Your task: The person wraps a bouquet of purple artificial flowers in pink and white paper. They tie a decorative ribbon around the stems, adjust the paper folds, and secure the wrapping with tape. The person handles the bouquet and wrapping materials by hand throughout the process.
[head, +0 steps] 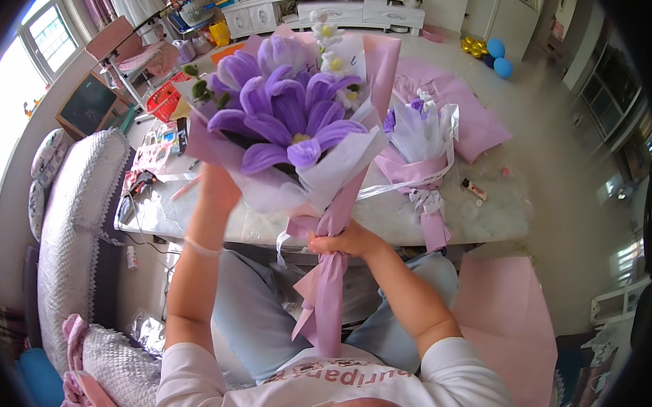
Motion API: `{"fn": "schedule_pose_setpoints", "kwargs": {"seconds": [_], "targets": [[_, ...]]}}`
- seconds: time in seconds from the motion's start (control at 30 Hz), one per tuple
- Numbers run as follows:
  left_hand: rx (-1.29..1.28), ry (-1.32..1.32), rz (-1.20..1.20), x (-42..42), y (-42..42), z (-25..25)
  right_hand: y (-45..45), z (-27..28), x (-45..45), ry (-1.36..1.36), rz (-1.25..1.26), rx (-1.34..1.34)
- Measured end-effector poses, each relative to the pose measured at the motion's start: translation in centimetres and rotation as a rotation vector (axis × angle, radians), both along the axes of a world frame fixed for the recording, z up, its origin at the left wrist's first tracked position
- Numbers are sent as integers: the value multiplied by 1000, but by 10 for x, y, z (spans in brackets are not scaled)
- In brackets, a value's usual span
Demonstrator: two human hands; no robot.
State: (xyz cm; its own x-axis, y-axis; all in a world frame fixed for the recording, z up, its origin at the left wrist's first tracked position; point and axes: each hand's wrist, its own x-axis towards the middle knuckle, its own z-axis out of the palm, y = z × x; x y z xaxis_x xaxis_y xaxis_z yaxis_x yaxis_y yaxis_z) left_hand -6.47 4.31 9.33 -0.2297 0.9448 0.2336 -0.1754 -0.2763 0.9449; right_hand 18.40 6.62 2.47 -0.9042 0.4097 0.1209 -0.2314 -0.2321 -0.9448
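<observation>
A bouquet of purple pipe-cleaner flowers [292,108] rises upright in front of me, with small white blossoms [336,65] and green buds [202,89] among them. Pink and white wrapping paper [339,160] surrounds it. My right hand [343,240] is closed around the gathered paper neck, below which the pink paper tails [329,303] hang. At the left side of the wrapping is my left hand [220,187]; its fingers are hidden behind the paper. A white ribbon [282,245] hangs by the neck.
A smaller wrapped purple bouquet [421,136] lies on the marble-look table [491,212], near a small tube [474,189]. Pink paper sheets [474,123] spread behind it. A glue gun [140,183] is at the table's left. Another pink sheet [507,334] lies at my right, a quilted sofa [75,234] left.
</observation>
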Motion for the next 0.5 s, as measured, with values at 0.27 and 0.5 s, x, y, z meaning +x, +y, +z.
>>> {"fn": "schedule_pose_setpoints", "kwargs": {"seconds": [0.27,0.5], "targets": [[-87,-265,-227,45,34,-31,-7,6,1,-88,39,-62],[-16,-370,-343,27,37,7,-5,-17,-3,-78,158,-189]]}}
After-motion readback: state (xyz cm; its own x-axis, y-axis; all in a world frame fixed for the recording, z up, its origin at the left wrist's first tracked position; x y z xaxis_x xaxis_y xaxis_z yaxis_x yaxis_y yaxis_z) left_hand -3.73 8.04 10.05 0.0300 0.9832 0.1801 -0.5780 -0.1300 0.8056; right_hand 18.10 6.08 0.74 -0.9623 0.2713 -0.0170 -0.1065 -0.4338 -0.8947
